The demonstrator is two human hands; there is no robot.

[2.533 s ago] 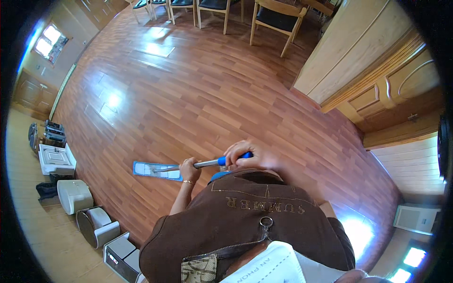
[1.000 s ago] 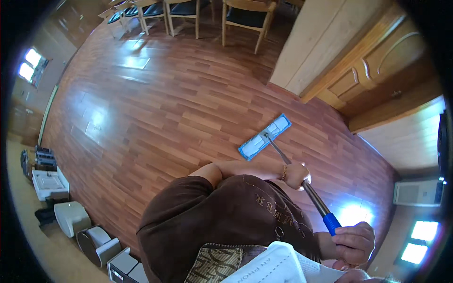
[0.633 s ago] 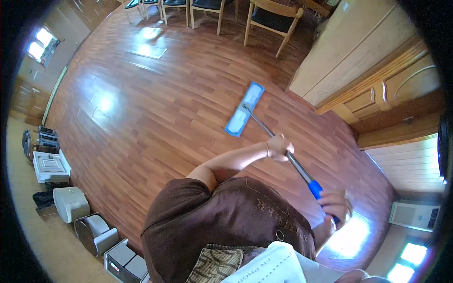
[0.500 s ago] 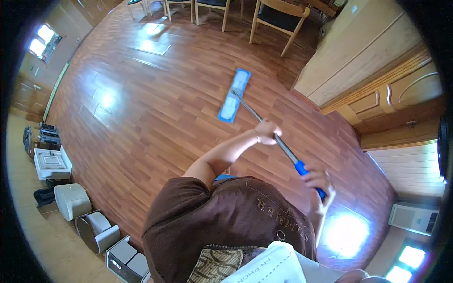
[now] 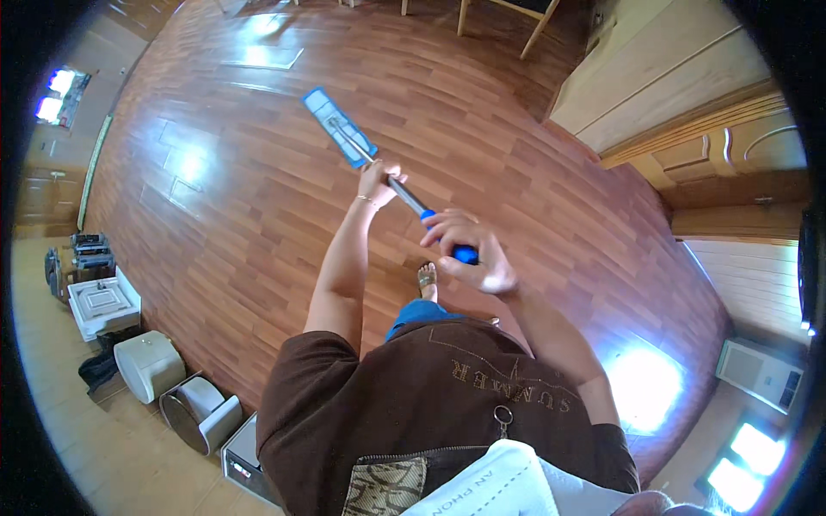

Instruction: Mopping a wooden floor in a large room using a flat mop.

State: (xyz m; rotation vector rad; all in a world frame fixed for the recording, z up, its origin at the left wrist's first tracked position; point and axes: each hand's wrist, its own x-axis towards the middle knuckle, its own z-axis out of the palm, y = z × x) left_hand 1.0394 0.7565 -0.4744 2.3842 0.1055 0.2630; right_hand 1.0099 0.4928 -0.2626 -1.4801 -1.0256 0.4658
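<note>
Your left hand and right hand grasp the flat mop; mopping seems underway; how much wood-plank floor remains is unclear.

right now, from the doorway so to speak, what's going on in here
A person in a brown short-sleeved top is holding a long-handled flat mop with both hands. The left grip is around the silver metal pole, and the right grip is on the blue plastic handle end. The blue-edged rectangular mop head is out ahead and to the left, over the brown wood-look plank floor; whether it is pressed flat is hard to tell.
</note>
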